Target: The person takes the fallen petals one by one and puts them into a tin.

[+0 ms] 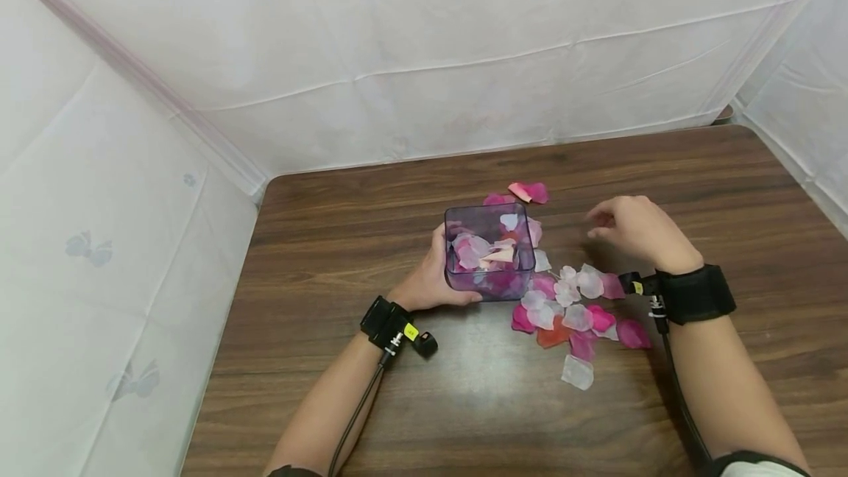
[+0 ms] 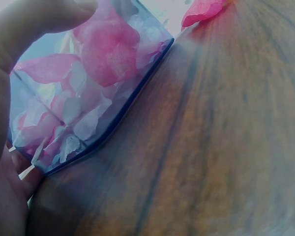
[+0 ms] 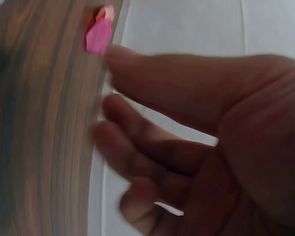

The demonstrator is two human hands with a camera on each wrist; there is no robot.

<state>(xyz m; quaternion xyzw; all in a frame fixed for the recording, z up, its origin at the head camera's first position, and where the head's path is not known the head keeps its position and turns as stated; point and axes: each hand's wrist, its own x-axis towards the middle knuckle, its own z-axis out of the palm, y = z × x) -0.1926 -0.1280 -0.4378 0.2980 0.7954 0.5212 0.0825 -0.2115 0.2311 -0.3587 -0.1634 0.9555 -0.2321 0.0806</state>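
A see-through purple square box with pink, white and cream petals inside stands tilted toward me at mid-table. My left hand grips its left side, the thumb along the near wall. The left wrist view has the petals pressed behind the clear wall, the thumb across it. Right of the box, over the table, hovers my right hand. Its thumb and loosely bent fingers are apart, holding nothing. Loose artificial petals lie scattered between the box and the right wrist.
Behind the box, a few magenta petals rest on the brown wooden table. White sheeting hangs along the back and both sides. Camera cables run along both forearms.
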